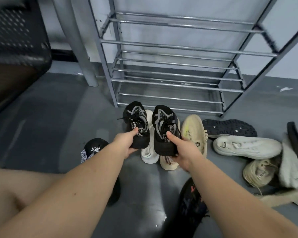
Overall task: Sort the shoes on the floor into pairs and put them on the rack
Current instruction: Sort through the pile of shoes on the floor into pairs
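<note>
Two matching black knit sneakers with grey toe panels are held side by side above the floor, toes pointing at the rack. My left hand [126, 143] grips the heel of the left black sneaker [136, 120], thumb on its tongue. My right hand [182, 149] grips the heel of the right black sneaker [163, 124] the same way. The grey metal shoe rack [175, 74] stands just beyond them with bare chrome bars on every tier. Under the held pair lie a white sneaker [149, 155] and a cream sneaker [193, 131].
More shoes litter the floor at right: an upturned dark sole [229, 127], a white chunky sneaker [246, 146], a beige sneaker [258, 170]. A black shoe with a checked bow [95, 146] lies left, a dark patterned shoe [191, 203] near me. A black mesh chair [15, 40] stands far left.
</note>
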A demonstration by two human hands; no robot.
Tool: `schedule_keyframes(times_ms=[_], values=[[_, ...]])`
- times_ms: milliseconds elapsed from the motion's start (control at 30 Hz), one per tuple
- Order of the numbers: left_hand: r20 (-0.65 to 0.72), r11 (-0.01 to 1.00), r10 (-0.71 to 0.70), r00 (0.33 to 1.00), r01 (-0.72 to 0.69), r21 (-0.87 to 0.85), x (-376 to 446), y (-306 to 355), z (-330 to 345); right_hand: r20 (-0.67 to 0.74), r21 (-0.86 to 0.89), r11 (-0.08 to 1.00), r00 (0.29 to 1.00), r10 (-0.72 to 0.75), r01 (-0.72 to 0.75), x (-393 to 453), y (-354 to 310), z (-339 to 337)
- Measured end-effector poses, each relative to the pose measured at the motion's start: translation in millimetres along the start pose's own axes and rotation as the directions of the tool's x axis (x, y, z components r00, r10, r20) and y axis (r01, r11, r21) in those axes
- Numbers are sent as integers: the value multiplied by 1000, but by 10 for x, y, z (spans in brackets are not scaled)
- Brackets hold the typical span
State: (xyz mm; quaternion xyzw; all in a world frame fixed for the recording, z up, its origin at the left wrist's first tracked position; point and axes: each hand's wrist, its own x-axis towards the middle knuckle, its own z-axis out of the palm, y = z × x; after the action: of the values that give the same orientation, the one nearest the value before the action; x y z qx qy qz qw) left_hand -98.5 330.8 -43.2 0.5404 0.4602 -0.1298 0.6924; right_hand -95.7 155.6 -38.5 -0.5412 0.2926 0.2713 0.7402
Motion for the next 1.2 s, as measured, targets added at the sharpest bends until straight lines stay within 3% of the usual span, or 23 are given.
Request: schedule_keyframes(times_ms=[133, 267, 467, 733, 967, 1200], values=[[123, 997, 2, 992, -11, 73, -420, 252, 329, -33, 29, 997, 997, -65, 66, -357, -314, -123], [227, 998, -40, 973, 27, 63, -907, 474, 659, -79, 20, 989, 986, -145, 147, -767, -729, -377], [353, 997, 3, 936, -29, 70, -1561, 704, 1047, -134, 7, 960, 951, -278, 281, -1350, -1235, -665], [506, 990, 143, 851, -132, -57, -2155, 889, 1250, -55, 157, 872, 885, -462, 464, -2035, -1409, -1059], [471, 946, 316, 824, -310, -92, -2229, 769, 1352, -125, 285, 803, 850, -511, 524, -2060, -1498, -1034], [416, 901, 430, 801, -409, -144, -2251, 838, 1422, -152, 288, 764, 815, -558, 577, -2023, -1672, -924]])
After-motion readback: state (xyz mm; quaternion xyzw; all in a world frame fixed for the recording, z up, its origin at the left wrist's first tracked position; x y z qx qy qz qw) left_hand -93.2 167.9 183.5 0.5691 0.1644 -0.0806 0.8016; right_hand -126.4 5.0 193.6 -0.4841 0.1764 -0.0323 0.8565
